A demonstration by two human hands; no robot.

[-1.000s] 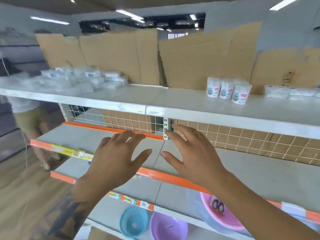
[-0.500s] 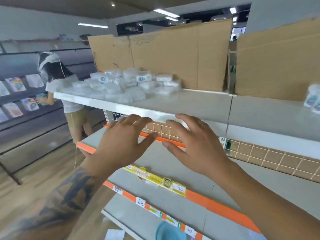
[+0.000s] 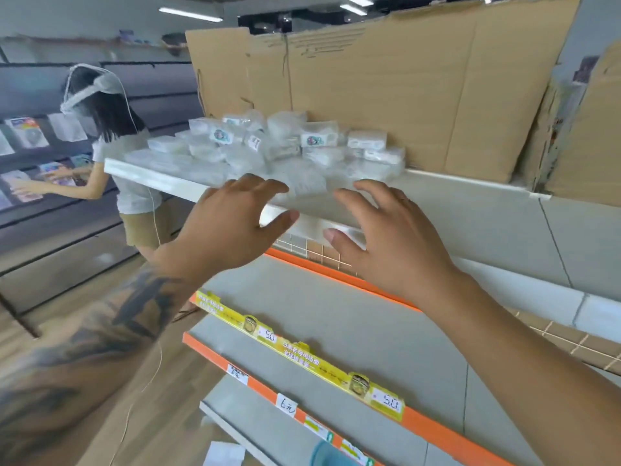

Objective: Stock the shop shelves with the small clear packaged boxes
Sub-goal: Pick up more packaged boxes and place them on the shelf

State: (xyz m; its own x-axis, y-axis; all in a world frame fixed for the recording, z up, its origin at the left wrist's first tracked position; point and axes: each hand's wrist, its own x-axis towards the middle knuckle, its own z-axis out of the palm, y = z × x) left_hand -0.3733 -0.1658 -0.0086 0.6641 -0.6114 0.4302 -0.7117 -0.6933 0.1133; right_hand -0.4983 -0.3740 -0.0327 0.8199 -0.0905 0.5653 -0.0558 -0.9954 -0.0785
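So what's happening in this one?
A person is stocking shop shelving. Both hands are open and empty: the left hand and right hand reach toward a loose heap of small clear packaged boxes on the top shelf, in front of propped cardboard sheets. Neither hand grips a box yet. The orange-edged shelves below look bare. Another person works at a rack to the left.

Loose heap of small clear packaged boxes [image 3: 268, 153] on the top shelf [image 3: 470, 210], toward its left end. Some are tilted, a few show round stickers, and the pile reaches back to the shelf's rear edge.
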